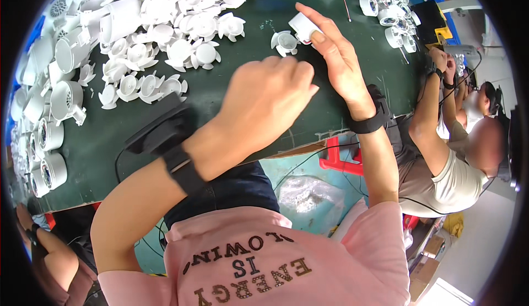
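Between the thumb and fingers of my right hand [343,63] is a small white cup-shaped plastic part [304,28], held a little above the table. Just left of that part, a single white fan blade [286,42] lies on the dark green tabletop [242,47]. My left hand [267,102] hovers over the near part of the table, its fingers curled into a fist with the back of the hand toward me. Whatever it may hold is hidden under the fingers. Black straps with dark devices are around both my wrists.
A large heap of white fan blades [179,25] covers the far left, with white round housings [69,99] along the left side. Round motor parts with wires [388,17] lie at the far right. Co-workers sit on both sides. A red stool [339,160] stands below the table edge.
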`<state>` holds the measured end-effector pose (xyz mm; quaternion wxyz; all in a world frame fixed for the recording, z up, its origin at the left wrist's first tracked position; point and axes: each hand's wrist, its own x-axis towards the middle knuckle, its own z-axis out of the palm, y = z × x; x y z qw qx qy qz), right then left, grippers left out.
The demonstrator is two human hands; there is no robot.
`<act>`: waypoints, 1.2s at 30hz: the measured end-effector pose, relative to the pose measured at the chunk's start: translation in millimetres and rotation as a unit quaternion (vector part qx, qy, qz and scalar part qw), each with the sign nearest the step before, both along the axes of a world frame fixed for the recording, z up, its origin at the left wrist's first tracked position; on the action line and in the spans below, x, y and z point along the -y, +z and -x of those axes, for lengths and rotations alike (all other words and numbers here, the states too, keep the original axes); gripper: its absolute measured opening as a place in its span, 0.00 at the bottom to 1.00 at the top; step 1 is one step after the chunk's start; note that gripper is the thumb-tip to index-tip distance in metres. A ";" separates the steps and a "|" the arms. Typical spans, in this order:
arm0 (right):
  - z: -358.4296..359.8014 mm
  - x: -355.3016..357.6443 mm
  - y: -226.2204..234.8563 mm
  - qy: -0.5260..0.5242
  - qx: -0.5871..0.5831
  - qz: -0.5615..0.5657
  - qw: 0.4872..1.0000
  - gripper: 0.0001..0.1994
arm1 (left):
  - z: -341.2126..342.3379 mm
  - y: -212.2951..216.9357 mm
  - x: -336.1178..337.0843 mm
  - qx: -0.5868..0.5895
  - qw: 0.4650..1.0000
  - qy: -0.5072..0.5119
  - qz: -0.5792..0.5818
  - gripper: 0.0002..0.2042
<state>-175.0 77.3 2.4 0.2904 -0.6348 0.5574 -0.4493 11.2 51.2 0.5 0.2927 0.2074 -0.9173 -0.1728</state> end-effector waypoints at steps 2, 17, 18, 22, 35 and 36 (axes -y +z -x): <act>0.9 -1.7 -1.4 0.000 -0.017 0.014 1.000 0.20 | -12.0 5.7 3.4 -0.048 0.998 0.030 -0.040 0.09; -12.5 5.5 -2.5 -0.006 -0.240 0.070 0.968 0.21 | -97.0 33.1 -27.3 -0.023 0.974 -0.043 -0.221 0.17; -12.5 4.9 -0.5 -0.007 -0.249 0.064 0.966 0.21 | -101.3 33.9 -29.9 -0.018 0.970 -0.048 -0.238 0.18; -14.4 -0.5 8.6 -0.021 -0.135 -0.004 0.991 0.24 | -112.2 30.3 -31.8 -0.045 0.961 -0.042 -0.270 0.18; -18.6 9.7 7.4 -0.031 -0.236 0.010 0.971 0.22 | -117.8 27.9 -20.6 -0.081 0.945 -0.046 -0.313 0.19; -18.3 8.0 9.0 -0.033 -0.238 0.010 0.971 0.22 | -117.1 29.5 -20.9 -0.082 0.945 -0.049 -0.313 0.19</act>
